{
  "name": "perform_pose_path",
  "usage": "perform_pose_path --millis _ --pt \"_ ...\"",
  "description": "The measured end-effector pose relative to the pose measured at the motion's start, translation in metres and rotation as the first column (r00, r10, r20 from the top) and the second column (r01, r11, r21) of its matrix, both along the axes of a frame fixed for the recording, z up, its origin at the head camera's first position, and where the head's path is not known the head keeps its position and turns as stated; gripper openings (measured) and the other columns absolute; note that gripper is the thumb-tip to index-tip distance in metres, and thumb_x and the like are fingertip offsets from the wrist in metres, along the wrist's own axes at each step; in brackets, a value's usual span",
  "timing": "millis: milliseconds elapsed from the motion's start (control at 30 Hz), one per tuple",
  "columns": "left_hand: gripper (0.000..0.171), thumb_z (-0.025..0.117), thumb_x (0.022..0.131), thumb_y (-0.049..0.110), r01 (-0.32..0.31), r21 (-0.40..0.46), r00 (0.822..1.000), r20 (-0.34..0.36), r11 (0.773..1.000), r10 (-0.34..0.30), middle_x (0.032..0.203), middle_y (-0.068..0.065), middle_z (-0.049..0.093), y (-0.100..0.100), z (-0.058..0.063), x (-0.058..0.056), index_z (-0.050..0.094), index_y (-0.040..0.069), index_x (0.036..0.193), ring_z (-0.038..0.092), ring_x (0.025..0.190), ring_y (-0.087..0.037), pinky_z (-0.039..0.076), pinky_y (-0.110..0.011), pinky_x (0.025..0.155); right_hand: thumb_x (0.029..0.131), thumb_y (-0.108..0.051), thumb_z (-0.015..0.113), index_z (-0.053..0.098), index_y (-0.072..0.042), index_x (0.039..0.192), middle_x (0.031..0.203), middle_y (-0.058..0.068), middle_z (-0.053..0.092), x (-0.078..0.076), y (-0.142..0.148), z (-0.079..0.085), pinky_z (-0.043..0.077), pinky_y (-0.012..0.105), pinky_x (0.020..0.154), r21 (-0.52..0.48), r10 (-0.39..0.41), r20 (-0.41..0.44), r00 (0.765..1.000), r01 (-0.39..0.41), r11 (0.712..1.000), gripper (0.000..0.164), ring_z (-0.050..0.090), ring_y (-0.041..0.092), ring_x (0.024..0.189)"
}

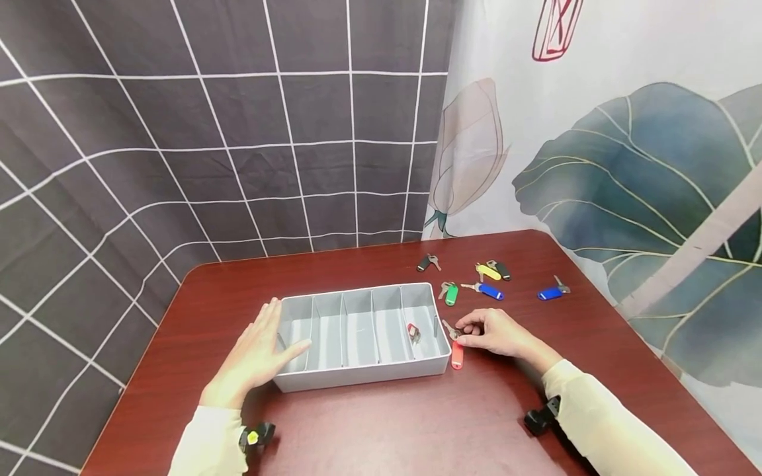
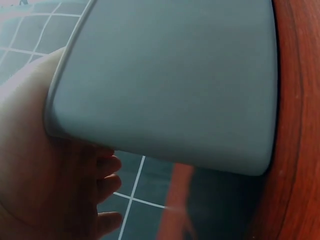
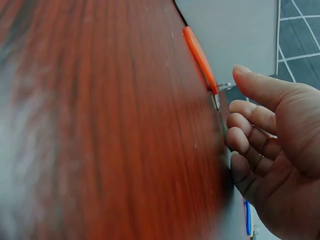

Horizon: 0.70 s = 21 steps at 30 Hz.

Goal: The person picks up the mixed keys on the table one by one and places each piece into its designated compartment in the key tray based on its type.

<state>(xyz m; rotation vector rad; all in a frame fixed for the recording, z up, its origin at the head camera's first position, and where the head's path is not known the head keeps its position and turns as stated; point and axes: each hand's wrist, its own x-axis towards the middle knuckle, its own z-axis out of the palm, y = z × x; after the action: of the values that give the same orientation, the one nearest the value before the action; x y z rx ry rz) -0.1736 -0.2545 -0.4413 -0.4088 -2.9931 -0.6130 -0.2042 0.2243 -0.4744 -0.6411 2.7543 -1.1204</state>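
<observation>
A grey plastic tray (image 1: 363, 375) with several narrow compartments stands on the table. My left hand (image 1: 253, 354) rests against its left end, fingers straight and thumb reaching over the rim; the left wrist view shows the tray's outer wall (image 2: 170, 85) beside the palm. Just off the tray's right end lies a key with an orange-red tag (image 1: 457, 356). My right hand (image 1: 497, 334) is at this key, its fingers loosely bent. In the right wrist view a gap shows between thumb and index finger, near the orange tag (image 3: 200, 57). A red-tagged key (image 1: 413, 330) lies in the rightmost compartment.
Behind my right hand lie keys with a green tag (image 1: 452, 295), a blue tag (image 1: 491, 291), a yellow tag (image 1: 489, 272) and black tags (image 1: 424, 264). Another blue-tagged key (image 1: 550, 293) lies farther right. Curtains hang behind the table (image 1: 381, 423).
</observation>
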Motion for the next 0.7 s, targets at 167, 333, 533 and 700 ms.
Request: perform_pose_path --millis 167,333,533,700 --pt "0.111 0.049 0.081 0.076 -0.006 0.008 1.0 0.019 1.0 0.006 0.158 -0.019 0.014 0.0016 -0.0008 0.0 0.012 0.001 0.153 0.014 0.144 -0.038 0.02 -0.058 0.111 0.077 -0.036 0.081 0.074 -0.016 0.094 0.074 -0.012 0.063 -0.0037 -0.0023 -0.0027 0.049 0.023 0.06 0.017 0.004 -0.009 1.0 -0.004 1.0 0.027 0.055 0.007 0.066" --pt "0.112 0.05 0.081 0.076 -0.002 0.007 1.0 0.021 1.0 0.002 0.158 -0.019 0.013 0.0006 -0.0013 0.0008 0.013 0.0 0.153 0.013 0.144 -0.038 0.02 -0.057 0.112 0.078 -0.035 0.08 0.075 -0.02 0.088 0.068 -0.013 0.062 -0.006 -0.0046 -0.002 0.048 0.024 0.056 0.052 0.006 -0.005 1.0 -0.006 0.999 0.019 0.054 0.007 0.063" --pt "0.111 0.051 0.081 0.075 -0.004 0.021 1.0 0.004 1.0 0.004 0.158 -0.019 0.013 -0.0001 0.0004 0.0001 0.011 0.001 0.153 0.013 0.144 -0.038 0.02 -0.056 0.112 0.079 -0.031 0.08 0.074 -0.022 0.08 0.063 -0.015 0.061 -0.007 -0.0091 0.0038 0.045 0.023 0.054 0.107 0.006 -0.058 0.998 0.001 0.994 0.011 0.052 0.005 0.059" --pt "0.111 0.051 0.081 0.075 0.001 0.022 1.0 0.019 1.0 -0.002 0.159 -0.019 0.012 0.0008 -0.0003 0.0008 0.011 0.002 0.154 0.012 0.145 -0.037 0.019 -0.056 0.112 0.082 -0.025 0.077 0.075 -0.023 0.078 0.067 -0.018 0.063 -0.0035 -0.0083 0.0026 0.043 0.023 0.054 0.142 0.008 -0.066 0.998 0.001 0.99 0.005 0.051 0.004 0.061"
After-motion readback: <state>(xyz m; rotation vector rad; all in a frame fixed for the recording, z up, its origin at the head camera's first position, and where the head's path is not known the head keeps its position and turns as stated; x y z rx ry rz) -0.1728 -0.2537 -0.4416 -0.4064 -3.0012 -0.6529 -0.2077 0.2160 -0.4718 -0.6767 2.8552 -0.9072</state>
